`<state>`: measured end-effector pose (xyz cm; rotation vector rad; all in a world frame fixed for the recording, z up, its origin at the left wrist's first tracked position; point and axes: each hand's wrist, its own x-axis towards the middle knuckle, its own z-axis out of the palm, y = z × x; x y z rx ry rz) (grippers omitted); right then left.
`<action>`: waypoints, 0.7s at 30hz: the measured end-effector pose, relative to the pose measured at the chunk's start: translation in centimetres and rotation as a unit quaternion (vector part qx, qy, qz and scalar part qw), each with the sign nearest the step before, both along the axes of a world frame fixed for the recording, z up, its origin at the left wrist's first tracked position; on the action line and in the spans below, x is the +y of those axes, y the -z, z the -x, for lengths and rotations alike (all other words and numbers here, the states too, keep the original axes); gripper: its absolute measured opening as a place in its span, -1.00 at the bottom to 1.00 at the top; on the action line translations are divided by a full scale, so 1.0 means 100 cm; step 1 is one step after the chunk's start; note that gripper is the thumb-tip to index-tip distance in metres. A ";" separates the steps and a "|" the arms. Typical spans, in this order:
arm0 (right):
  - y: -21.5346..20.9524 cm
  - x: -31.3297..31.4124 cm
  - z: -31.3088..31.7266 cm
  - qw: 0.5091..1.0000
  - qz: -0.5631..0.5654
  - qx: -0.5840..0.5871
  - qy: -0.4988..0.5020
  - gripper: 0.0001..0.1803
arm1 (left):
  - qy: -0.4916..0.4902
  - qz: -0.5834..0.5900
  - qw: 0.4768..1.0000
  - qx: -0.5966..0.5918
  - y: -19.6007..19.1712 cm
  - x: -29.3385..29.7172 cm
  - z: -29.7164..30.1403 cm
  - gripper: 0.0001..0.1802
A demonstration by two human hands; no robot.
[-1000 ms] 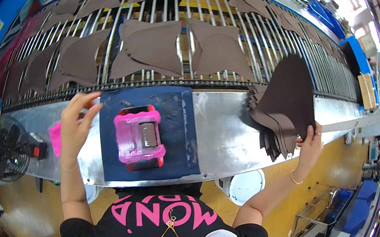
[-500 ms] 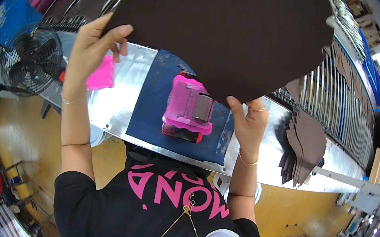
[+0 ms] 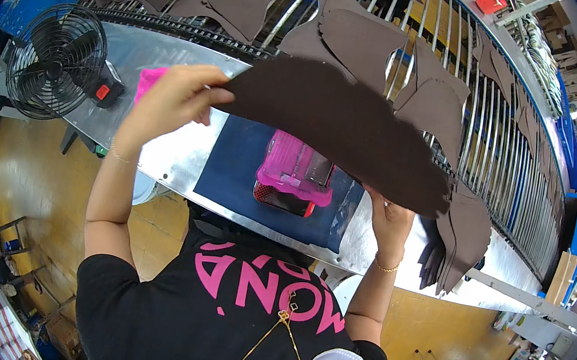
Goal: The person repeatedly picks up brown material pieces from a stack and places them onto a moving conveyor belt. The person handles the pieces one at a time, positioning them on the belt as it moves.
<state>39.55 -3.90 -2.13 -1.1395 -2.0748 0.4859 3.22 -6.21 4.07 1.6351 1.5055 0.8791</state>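
Note:
A dark brown scallop-edged cut piece (image 3: pixel 333 117) of flat, flexible sheet is held up in front of me, tilted so it shows foreshortened. My left hand (image 3: pixel 177 98) pinches its left end between thumb and fingers. At the lower right edge my right hand (image 3: pixel 388 222) grips it, fingertips partly hidden beneath. Below the piece, a pink plastic-covered block (image 3: pixel 292 166) with a metal roller-like part lies on a dark blue mat (image 3: pixel 231 172), its upper part covered. To the right of my right hand, several brown pieces (image 3: pixel 467 236) lie fanned in a stack.
Beyond the metal table (image 3: pixel 176 147) runs a conveyor of metal rods (image 3: pixel 456 71) with brown cut pieces (image 3: pixel 361 40) laid on it. A black fan (image 3: pixel 56 62) stands at the left. Something bright pink (image 3: pixel 148 80) lies partly behind my left hand. A white bar (image 3: pixel 528 297) juts out at the right.
The brown piece has come down and tilted flatter, uncovering the conveyor and the pieces on it. My left hand has moved right and lower; my right hand is slightly lower.

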 end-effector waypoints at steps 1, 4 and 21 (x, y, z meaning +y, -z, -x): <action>0.008 -0.005 -0.013 1.000 0.019 -0.001 0.021 -0.87 | 0.025 0.002 1.000 0.017 0.005 0.006 -0.010 -0.91; 0.036 -0.025 -0.052 0.991 0.081 -0.009 0.109 -0.85 | 0.120 -0.126 0.972 0.160 0.010 0.024 -0.039 -0.90; -0.040 -0.076 -0.173 0.905 0.033 0.184 0.382 -0.78 | 0.268 -0.456 0.846 0.062 -0.044 0.140 -0.216 -0.85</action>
